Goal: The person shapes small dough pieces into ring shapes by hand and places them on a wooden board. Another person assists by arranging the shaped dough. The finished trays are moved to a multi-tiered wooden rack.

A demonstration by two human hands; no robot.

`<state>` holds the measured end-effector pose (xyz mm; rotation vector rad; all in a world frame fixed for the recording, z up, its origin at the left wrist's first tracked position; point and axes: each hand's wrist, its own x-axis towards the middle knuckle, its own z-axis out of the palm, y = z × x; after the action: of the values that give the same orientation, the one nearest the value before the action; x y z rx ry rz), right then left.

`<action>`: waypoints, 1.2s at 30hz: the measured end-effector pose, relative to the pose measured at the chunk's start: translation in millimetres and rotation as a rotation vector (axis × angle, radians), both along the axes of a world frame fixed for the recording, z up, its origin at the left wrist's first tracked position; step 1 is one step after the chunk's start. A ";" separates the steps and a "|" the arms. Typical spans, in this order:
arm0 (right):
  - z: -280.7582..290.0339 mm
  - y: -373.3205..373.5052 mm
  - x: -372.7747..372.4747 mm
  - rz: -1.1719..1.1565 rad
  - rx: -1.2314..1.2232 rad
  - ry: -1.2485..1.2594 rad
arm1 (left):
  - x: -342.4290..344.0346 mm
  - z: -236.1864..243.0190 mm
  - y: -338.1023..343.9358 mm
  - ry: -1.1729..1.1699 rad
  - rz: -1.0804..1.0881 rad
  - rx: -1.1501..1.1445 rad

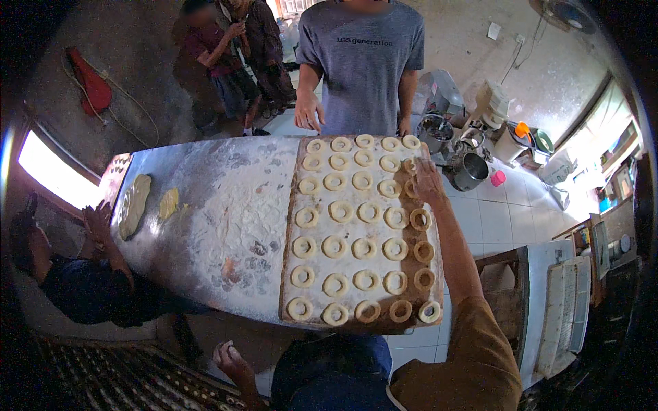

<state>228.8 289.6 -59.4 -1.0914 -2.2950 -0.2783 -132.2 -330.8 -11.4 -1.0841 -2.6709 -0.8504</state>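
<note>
Several pale dough rings [369,212] lie in rows on a floured wooden board [319,229] at the right of the table. My right hand [428,181] reaches along the board's right edge, fingers stretched out over the rings in the far right column. It partly covers a dough ring [410,188]; whether it touches that ring is hard to tell. Below the table's near edge, away from the dough, my left hand [234,363] hangs with its fingers loosely curled and flour on the tips. Nothing shows in it.
Loose flour [236,205] covers the table's middle. A large dough slab [135,207] and a yellowish lump [169,203] lie left, beside another person's hands [98,222]. A person in a grey shirt [362,68] stands opposite. Metal pots [470,171] stand on the floor at right.
</note>
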 end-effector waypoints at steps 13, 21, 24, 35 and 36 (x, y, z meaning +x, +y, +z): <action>2.3 -349.6 139.8 -0.231 -0.821 0.461 | 54.8 -28.2 40.2 -0.724 -0.210 0.155; -15.9 -340.6 141.5 -0.230 -0.980 0.782 | 84.9 -27.8 93.4 -0.779 -0.128 0.153; -40.9 -312.7 134.0 -0.172 -0.876 0.747 | 74.6 -57.9 96.5 -0.657 -0.060 0.191; 20.0 -301.5 132.3 0.099 -1.666 1.212 | 8.4 -132.4 83.0 -0.870 0.229 0.379; 29.7 -299.7 120.6 0.188 -1.706 1.270 | 1.5 -149.2 74.3 -0.619 0.514 0.604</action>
<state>349.4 -10.2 -29.7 -1.0231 -0.9740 2.0787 -130.6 -256.5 -160.6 0.0208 -2.5740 -1.9026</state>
